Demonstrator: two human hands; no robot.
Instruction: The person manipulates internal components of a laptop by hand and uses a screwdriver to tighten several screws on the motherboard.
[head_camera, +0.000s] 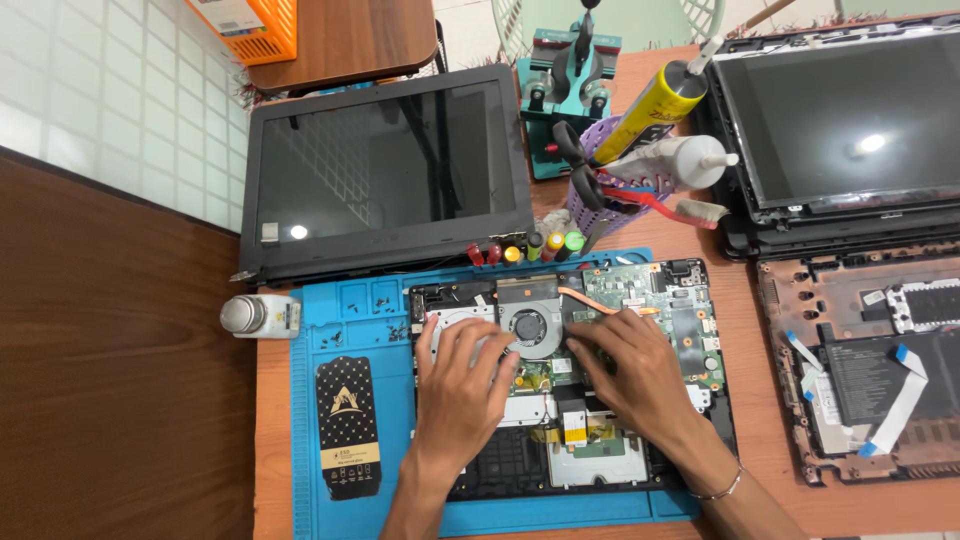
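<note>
- An opened laptop base (590, 300) lies on a blue work mat (345, 320) in the near middle of the table, its long axis running left to right, circuit board and cooling fan (530, 328) bared.
- The left hand (462, 385) rests flat on the base just left of the fan, fingers loosely spread and pointing far; it pinches nothing that I can see.
- The right hand (628, 365) lies just right of the fan, fingers stretched towards the far left, tips beside the fan housing (whether they grip a small part there I cannot tell).
- The fan sits between the two hands, touching or almost touching both; the left hand looks slightly nearer.
- Count: two hands, one fan, one detached screen (385, 175) on the far left, one second dismantled laptop (860, 330) on the right, one purple tool cup (600, 190), one small white bottle (260, 316) left of the mat.
</note>
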